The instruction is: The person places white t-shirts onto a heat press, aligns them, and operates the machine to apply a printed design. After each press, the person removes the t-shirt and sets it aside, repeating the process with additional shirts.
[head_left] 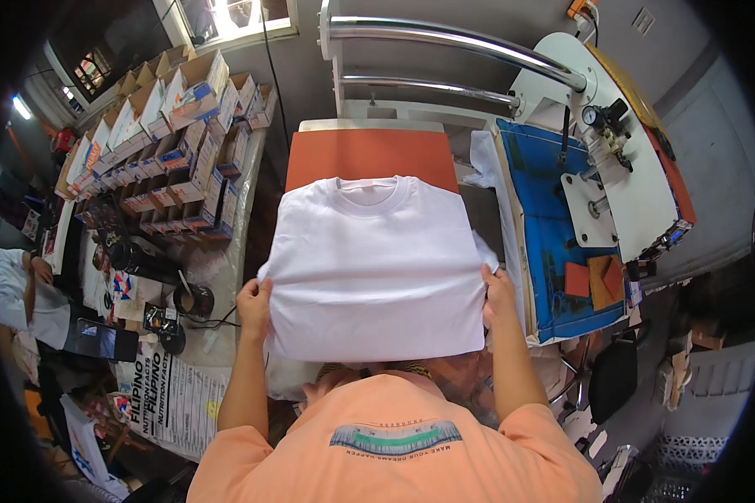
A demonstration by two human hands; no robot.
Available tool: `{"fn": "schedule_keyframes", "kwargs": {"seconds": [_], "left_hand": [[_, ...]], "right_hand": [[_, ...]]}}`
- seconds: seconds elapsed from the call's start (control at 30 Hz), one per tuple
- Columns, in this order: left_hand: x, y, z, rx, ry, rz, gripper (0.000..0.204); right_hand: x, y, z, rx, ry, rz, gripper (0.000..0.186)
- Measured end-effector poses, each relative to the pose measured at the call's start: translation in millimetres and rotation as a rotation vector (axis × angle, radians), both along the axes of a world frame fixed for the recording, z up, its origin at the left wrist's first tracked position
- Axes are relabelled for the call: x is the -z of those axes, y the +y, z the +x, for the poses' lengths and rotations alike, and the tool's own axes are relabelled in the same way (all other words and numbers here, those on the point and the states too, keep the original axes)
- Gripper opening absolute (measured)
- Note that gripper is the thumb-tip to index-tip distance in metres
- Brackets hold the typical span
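Note:
A white T-shirt (373,277) lies spread over an orange-red pad (369,155), its round collar toward the far side. The pad's far part shows bare beyond the collar. At the shirt's left edge, my left hand (254,303) is closed on the cloth, thumb on top. My right hand (498,295) grips the opposite edge at about the same height. A faint crease runs across the shirt between the hands. The near hem hangs out toward my body, past the pad.
On the right stands a heat press with a white head (637,184), a gauge and a blue-covered platen (554,277). Chrome rails (453,46) cross behind the pad. Stacked cardboard bins (176,134), a dark mug (195,300) and printed sheets (176,394) fill the left table. Another person (29,293) is at far left.

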State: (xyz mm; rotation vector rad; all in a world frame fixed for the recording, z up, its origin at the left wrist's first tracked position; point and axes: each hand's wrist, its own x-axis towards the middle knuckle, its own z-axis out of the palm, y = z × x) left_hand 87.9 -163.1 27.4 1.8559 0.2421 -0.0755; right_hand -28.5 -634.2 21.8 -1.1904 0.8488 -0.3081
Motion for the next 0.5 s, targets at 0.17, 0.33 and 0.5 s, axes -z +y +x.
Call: {"fn": "schedule_keyframes", "kwargs": {"seconds": [0.17,0.33,0.5], "left_hand": [[-16.2,4.6,-25.5,0.02,-0.115,0.257,0.032],[24.3,29.7,-56.4,0.077,0.026,0.313,0.037],[49.4,79.5,-60.7,-0.046,0.157,0.121,0.027]], "right_hand": [[-11.8,9.8,-43.9,-0.095,0.291,-0.513,0.034],[-9.9,22.8,-84.1,-0.11,0.39,-0.599,0.023],[-120.3,-7.3,-71.6,0.025,0.4,-1.265,0.022]]}}
